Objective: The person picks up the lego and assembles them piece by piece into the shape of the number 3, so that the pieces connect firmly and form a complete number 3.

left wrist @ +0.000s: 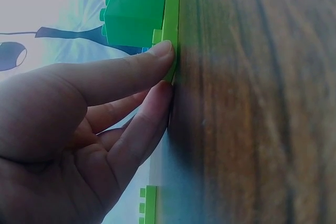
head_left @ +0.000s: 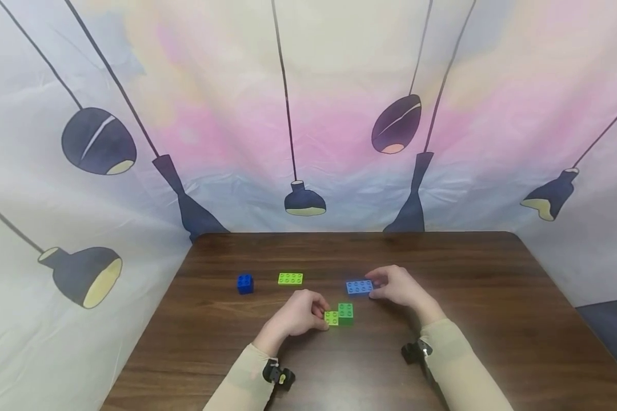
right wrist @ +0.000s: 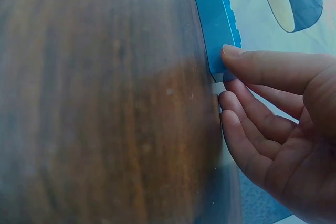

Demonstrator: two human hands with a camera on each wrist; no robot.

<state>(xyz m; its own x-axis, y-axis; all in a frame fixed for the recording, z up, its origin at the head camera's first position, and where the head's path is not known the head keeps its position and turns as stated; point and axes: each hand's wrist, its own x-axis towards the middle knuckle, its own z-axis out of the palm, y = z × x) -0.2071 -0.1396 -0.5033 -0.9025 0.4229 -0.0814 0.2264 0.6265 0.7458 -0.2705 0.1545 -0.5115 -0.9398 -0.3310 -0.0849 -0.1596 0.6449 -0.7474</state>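
In the head view my left hand (head_left: 301, 313) pinches the left end of a flat lime-green building plate (head_left: 331, 318) between thumb and fingers. A taller green brick (head_left: 345, 314) is stacked on the plate's right part; the left wrist view shows this green brick (left wrist: 137, 17) standing on the thin plate, which lies on the table. Farther back and to the right, my right hand (head_left: 398, 287) grips the right end of a light blue studded brick (head_left: 359, 287). From the right wrist, the thumb rests on the side of the blue brick (right wrist: 214, 32), fingers partly hidden behind it.
A small dark blue brick (head_left: 244, 283) stands at the left on the brown wooden table (head_left: 226, 354). Between it and the light blue brick lies another flat lime-green plate (head_left: 290, 278). Behind the table's far edge hangs a cloth (head_left: 339, 188) printed with lamps.
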